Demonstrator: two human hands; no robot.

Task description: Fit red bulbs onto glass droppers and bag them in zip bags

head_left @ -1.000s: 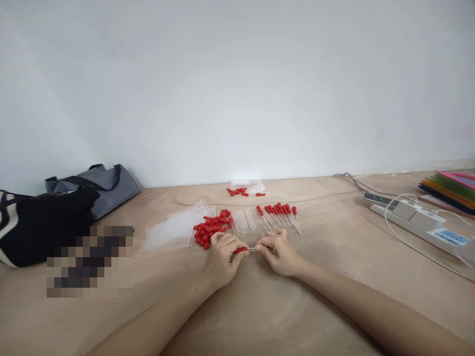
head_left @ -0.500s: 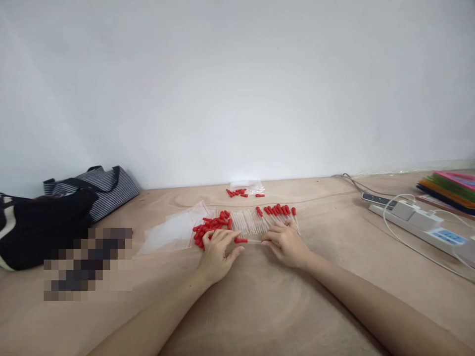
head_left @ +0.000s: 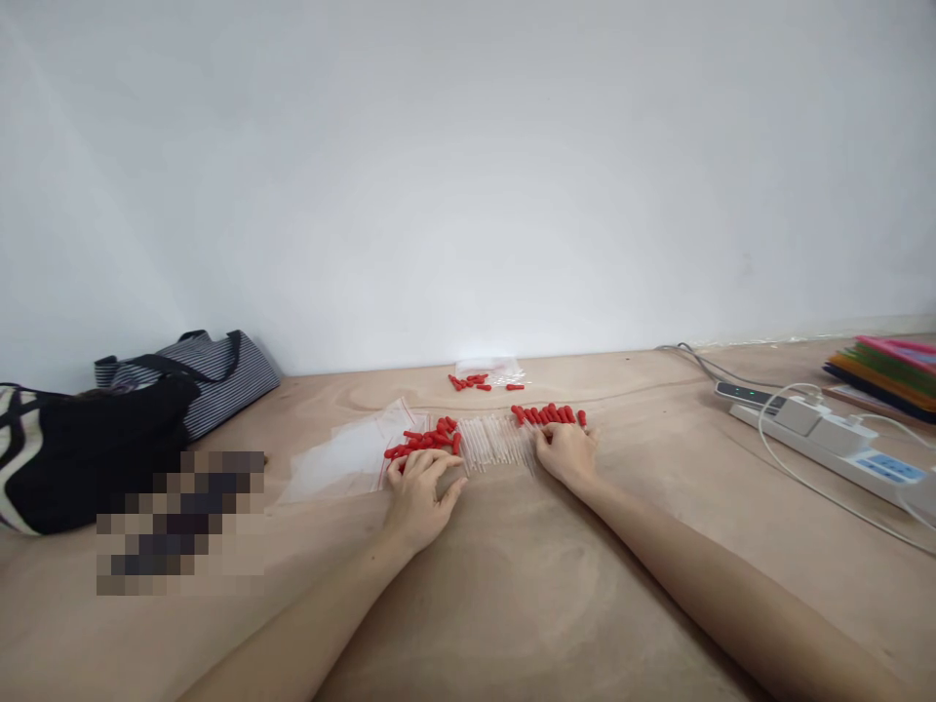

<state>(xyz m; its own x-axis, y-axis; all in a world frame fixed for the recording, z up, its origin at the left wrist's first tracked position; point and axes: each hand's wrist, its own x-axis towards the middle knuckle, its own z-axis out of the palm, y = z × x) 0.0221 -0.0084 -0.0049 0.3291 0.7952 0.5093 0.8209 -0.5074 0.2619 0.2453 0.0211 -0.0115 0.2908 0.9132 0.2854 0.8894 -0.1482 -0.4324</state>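
My left hand (head_left: 425, 495) rests on the near side of a heap of red rubber bulbs (head_left: 431, 439), its fingers spread and partly covering the heap. Right of the heap lies a row of thin clear tubes (head_left: 488, 441), side by side. Beyond them to the right is a row of droppers (head_left: 550, 415), clear tubes with red bulbs at their far ends. My right hand (head_left: 570, 453) is closed at the left end of that row, fingers curled on a dropper's tube; the hand hides most of the other tubes.
Clear zip bags (head_left: 340, 453) lie left of the bulbs. Farther back are more loose red bulbs (head_left: 468, 381) and a small bag (head_left: 487, 370). A power strip (head_left: 826, 439) with cables and stacked coloured folders (head_left: 884, 375) are at right; bags (head_left: 226, 380) stand at left.
My right hand has moved right and away from me, carrying the red-bulbed dropper from the near edge to the dropper row. My left hand has drawn slightly left, its fingers on the bulb heap.
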